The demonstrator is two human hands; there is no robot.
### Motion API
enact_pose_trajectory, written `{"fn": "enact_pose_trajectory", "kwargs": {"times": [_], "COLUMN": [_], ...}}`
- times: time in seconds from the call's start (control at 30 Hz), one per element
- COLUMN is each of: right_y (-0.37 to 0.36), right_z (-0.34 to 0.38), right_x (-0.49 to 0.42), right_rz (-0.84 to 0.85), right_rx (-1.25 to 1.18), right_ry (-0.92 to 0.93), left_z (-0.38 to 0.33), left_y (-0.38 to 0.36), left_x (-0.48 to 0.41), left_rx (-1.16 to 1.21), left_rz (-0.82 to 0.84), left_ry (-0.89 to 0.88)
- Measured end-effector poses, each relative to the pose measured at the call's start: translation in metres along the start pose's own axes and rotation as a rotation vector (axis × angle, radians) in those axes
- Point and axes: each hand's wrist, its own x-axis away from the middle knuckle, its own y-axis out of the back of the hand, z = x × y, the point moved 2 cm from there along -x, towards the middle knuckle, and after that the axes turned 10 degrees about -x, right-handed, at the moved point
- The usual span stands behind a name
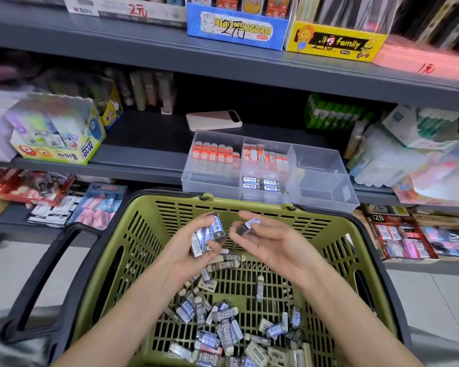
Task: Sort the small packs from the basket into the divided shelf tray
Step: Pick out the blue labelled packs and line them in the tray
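Grey shop shelf carries a clear divided tray, just behind our green basket | our left hand grips a bunch of small packs over the basket | our right hand pinches a single pack | loose packs lie on the basket floor

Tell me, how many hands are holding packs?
2. The left hand grips a bunch of packs above the basket; the right hand holds one pack beside it.
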Motion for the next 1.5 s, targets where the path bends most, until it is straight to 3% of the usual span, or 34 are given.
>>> {"fn": "enact_pose_trajectory", "kwargs": {"times": [0.1, 0.23, 0.43, 0.63, 0.87, 1.13, 1.2, 1.27, 1.33, 1.4, 1.5], "right_y": [0.0, -0.004, -0.014, -0.015, -0.011, -0.023, -0.031, -0.042, -0.055, -0.064, -0.065], "right_z": [0.013, 0.045, 0.093, 0.094, 0.094, 0.095, 0.094, 0.088, 0.08, 0.075, 0.071], "right_x": [0.006, 0.009, -0.023, -0.071, -0.084, -0.079, -0.071, -0.058, -0.045, -0.037, -0.034], "right_rz": [0.013, -0.063, -0.311, -0.406, -0.402, -0.345, -0.321, -0.197, -0.023, 0.064, 0.054], "right_rx": [0.249, 0.572, 0.899, 1.239, 1.607, 1.96, 1.937, 1.615, 1.275, 1.205, 1.161], "right_ry": [0.093, 0.357, 0.663, 0.615, 0.375, 0.325, 0.474, 0.592, 0.558, 0.527, 0.459], "left_z": [-0.011, -0.029, -0.058, -0.077, -0.085, -0.079, -0.078, -0.078, -0.078, -0.077, -0.074], "left_y": [-0.005, -0.011, -0.025, -0.041, -0.045, -0.048, -0.051, -0.055, -0.059, -0.063, -0.072], "left_x": [0.005, 0.014, 0.017, 0.009, -0.001, -0.004, -0.004, -0.004, -0.004, -0.003, 0.0], "left_rx": [0.017, 0.046, 0.099, 0.131, 0.147, 0.066, 0.048, 0.02, -0.037, -0.141, -0.301], "left_rz": [0.022, 0.08, 0.128, 0.122, 0.104, -0.055, -0.075, -0.096, -0.1, -0.072, -0.041], "left_ry": [-0.021, -0.071, -0.149, -0.191, -0.236, -0.249, -0.273, -0.311, -0.338, -0.361, -0.411]}}
